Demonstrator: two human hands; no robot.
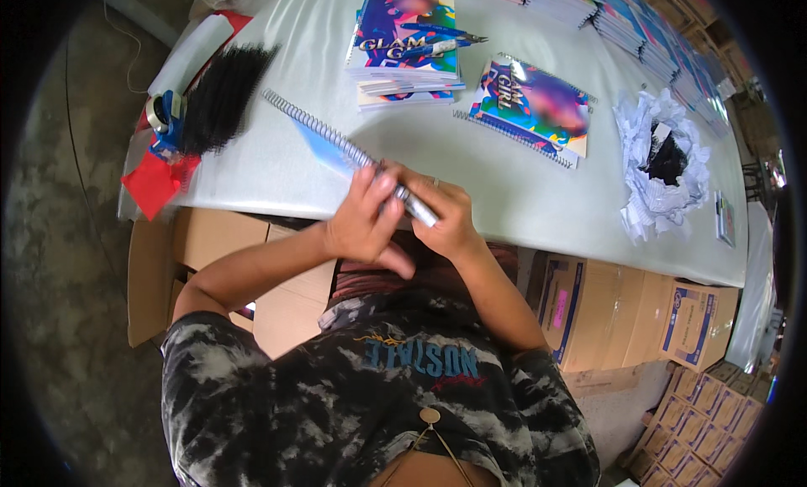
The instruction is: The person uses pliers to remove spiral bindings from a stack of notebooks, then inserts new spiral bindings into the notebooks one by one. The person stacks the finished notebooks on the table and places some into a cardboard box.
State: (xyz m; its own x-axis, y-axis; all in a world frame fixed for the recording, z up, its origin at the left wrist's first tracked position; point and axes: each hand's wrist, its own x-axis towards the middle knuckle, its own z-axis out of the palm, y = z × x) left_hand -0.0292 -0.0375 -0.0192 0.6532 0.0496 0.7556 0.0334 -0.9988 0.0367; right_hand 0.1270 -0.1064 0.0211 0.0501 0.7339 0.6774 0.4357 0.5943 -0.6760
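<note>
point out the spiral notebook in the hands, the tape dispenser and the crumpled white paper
spiral notebook (324,134), head view, on the wire coil along its spine
tape dispenser (166,117), head view, on its blue body by the roll
crumpled white paper (643,197), head view, on its lower left folds

Left hand (363,222) and right hand (450,218) grip a spiral-bound notebook (336,147) edge-on at the desk (521,210) edge, colourful notebooks (408,46) stacked beyond.

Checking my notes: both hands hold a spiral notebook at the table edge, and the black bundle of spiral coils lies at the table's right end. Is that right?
Not quite. Both hands, left hand and right hand, do hold the notebook at the table edge, but the head view shows the black coils at the left end.
</note>
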